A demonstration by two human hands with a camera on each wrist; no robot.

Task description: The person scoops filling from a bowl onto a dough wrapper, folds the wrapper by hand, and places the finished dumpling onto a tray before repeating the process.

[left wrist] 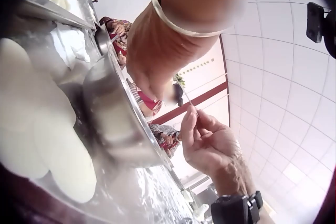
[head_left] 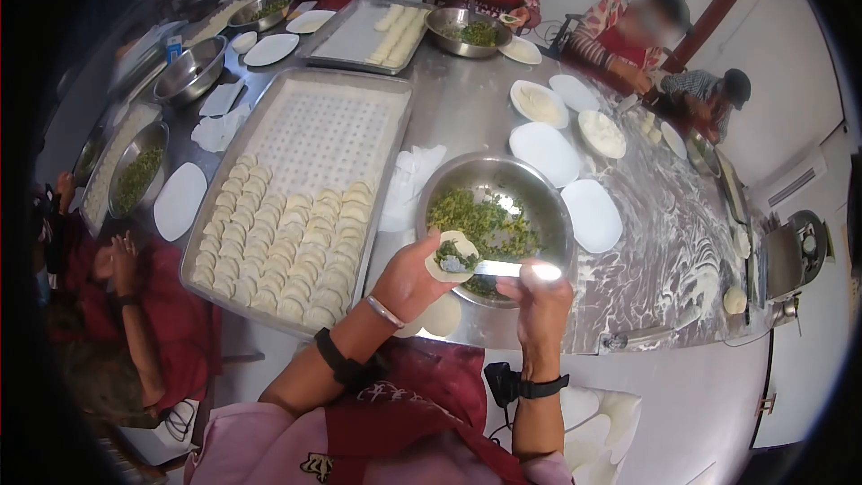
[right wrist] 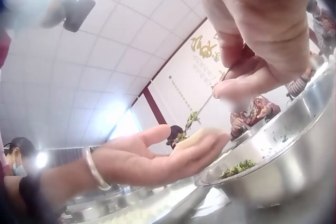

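Carrying a round dough wrapper (head_left: 460, 241) on the extended fingers of the left hand (head_left: 406, 278), palm turned up, beside the near left rim of a steel bowl (head_left: 485, 172). Pinching a thin metal spatula (head_left: 496, 268) between thumb and fingers of the right hand (head_left: 541, 301), touching its tip to the green filling (head_left: 446, 254) on the wrapper (wearing a pale bangle (head_left: 386, 313) on the left wrist, too). Working over more chopped greens (head_left: 485, 224) in the bowl, with pale dough rounds (head_left: 442, 316) lying at its near left edge. Standing beside a large tray (head_left: 332, 108), looking down on rows of crescent dumplings (head_left: 287, 251) across its near half. Facing white plates (head_left: 543, 157) right of the bowl and a floury stretch of table (head_left: 628, 269). Sharing that table with other people (head_left: 620, 45) around its far side, near a second tray (head_left: 337, 40)
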